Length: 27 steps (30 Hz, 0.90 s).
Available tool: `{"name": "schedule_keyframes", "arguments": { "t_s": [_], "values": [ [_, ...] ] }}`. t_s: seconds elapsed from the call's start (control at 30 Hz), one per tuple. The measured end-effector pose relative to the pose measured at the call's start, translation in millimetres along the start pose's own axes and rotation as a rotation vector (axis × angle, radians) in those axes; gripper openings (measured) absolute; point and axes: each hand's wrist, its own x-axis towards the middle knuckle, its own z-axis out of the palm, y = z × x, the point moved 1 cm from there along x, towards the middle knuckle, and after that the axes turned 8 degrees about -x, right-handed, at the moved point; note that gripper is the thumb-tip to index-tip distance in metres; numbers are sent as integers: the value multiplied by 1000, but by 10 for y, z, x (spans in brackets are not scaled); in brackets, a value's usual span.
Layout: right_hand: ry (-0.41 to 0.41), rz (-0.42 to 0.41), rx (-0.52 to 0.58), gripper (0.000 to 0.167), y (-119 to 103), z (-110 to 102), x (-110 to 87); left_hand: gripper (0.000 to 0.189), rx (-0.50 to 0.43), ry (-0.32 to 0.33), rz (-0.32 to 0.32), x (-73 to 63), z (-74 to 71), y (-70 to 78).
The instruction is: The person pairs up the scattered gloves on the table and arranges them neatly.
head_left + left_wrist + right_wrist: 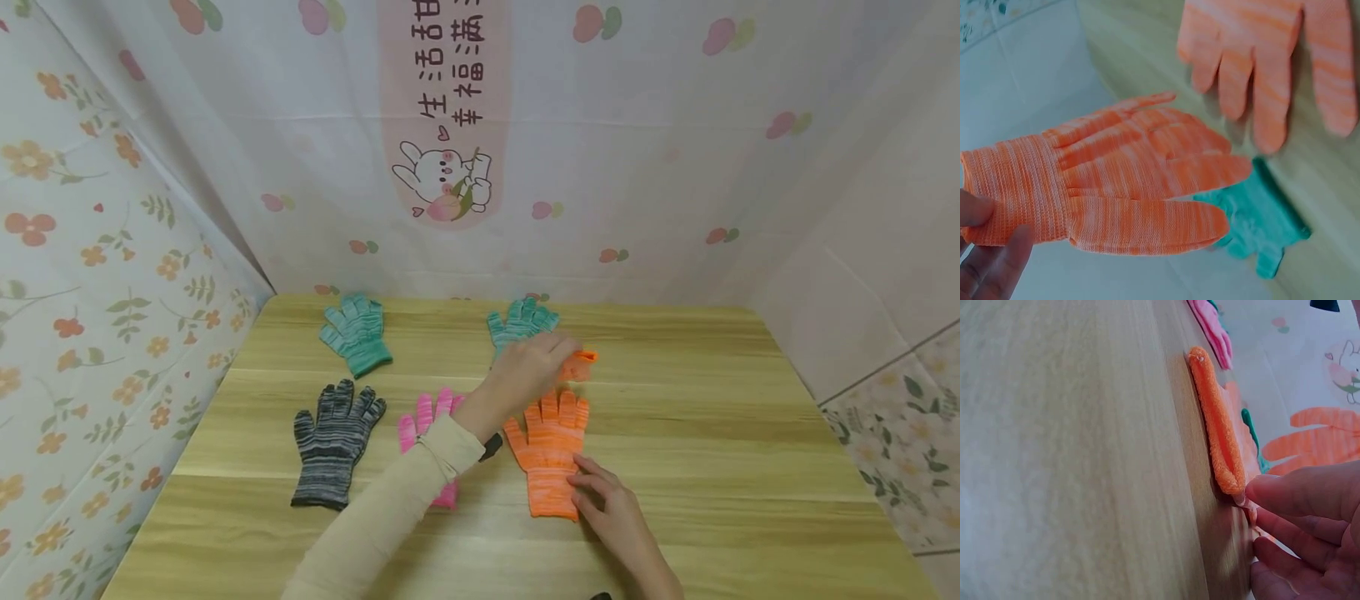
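In the head view my left hand [528, 367] reaches across to the back and holds an orange knit glove [579, 367] above the table. The left wrist view shows the fingers [1004, 262] pinching this glove's cuff [1013, 187], its glove fingers hanging out sideways. A second orange glove [553, 458] lies flat, fingers pointing away from me. At its right edge, near the cuff, is my right hand [615, 517]; in the right wrist view the thumb [1279, 490] and forefinger pinch that edge beside the open cuff [1216, 431].
A teal glove [517, 323] lies behind the orange ones, partly covered by my left hand. Another teal glove [358, 333] and a black-grey glove [333, 446] lie at left. My left forearm crosses over a pink glove [425, 410]. Patterned curtains [637, 167] stand behind the wooden table [712, 467].
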Motion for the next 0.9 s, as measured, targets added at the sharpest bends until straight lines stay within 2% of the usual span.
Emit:
{"name": "schedule_keyframes", "arguments": {
  "t_s": [0.23, 0.33, 0.53, 0.67, 0.9],
  "values": [
    [26, -39, -12, 19, -6, 1, -13, 28, -4, -81, 84, -290, 132, 208],
    [45, -58, -22, 18, -10, 1, -17, 26, -19, -122, 88, -441, 193, 320],
    [12, -13, -22, 20, -14, 0, -9, 27, -122, -221, -6, -761, 319, 517],
    [-17, 14, -31, 22, -3, -9, -4, 23, -184, -245, -70, -947, 396, 618],
    [-50, 41, -17, 20, 8, -25, 8, 23, -282, -282, -146, -1125, 433, 722]
  ]
}}
